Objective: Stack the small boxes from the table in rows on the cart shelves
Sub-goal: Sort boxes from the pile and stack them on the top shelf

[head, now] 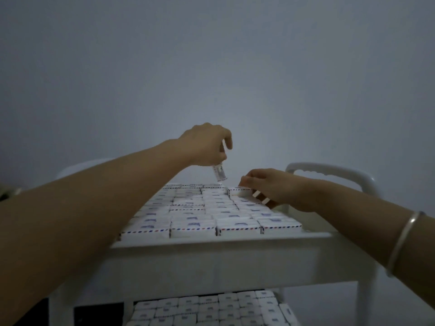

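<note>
The small box (219,171) pinched in your left hand (207,144) looks like thin card. It should be light and fairly stiff along its edges, but likely to dent if you squeeze the broad faces. Hold it as you have it, by the narrow upper end between thumb and fingertips, so the lower end is free to drop into its slot. It hangs tilted just above the far row on the cart's top shelf (221,242), apart from the boxes beneath.

Your right hand (266,187) is curled at the far right end of that row, fingertips on an end box (239,191). The white edges of spare boxes (257,194) show between its fingers, so I judge it grips those (how many I cannot tell).

The laid boxes (193,225) are white and flat, with a red-and-blue dashed border like airmail edging and a bluish mark on top. They sit packed edge to edge in straight rows. A second layer of boxes (211,307) lies on the shelf below.
</note>
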Motion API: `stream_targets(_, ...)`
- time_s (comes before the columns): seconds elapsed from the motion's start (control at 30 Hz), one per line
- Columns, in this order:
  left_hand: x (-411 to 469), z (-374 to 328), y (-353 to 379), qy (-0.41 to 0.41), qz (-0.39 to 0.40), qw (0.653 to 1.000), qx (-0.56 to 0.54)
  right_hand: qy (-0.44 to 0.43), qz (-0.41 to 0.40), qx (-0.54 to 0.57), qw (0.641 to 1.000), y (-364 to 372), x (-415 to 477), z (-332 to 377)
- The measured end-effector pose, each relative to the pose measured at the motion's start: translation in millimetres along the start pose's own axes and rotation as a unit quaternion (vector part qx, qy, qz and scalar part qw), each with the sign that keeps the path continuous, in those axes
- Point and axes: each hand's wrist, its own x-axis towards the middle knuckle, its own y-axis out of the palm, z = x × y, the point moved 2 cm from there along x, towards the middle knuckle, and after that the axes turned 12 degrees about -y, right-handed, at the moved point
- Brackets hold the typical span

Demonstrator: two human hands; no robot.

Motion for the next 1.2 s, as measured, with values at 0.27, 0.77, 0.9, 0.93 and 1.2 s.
stream_targets(0.27, -7, -6, 7, -0.033, -0.008, 0.998, -0.062, 0.035, 0.023, -0.015, 0.999, 1, 1, -4)
stream_targets(0.77, -29, -10, 31, 0.017, 0.286, 0.957, -0.047, 0.024, 0.119, -0.256, 0.959, -24, 41, 19)
stream_targets(0.9, -30, -11, 29, 0.014, 0.281, 0.958, -0.051, 0.062, 0.23, -0.258, 0.936, -1, 57, -6)
stream_targets(0.93, -30, -11, 30, 0.013, 0.282, 0.958, -0.053, 0.065, 0.241, -0.23, 0.94, 5, 58, -13)
stream_targets(1.2, -29, -12, 31, 0.003, 0.286, 0.955, -0.073, 0.115, 0.246, -0.135, 0.953, 1, 55, -31)
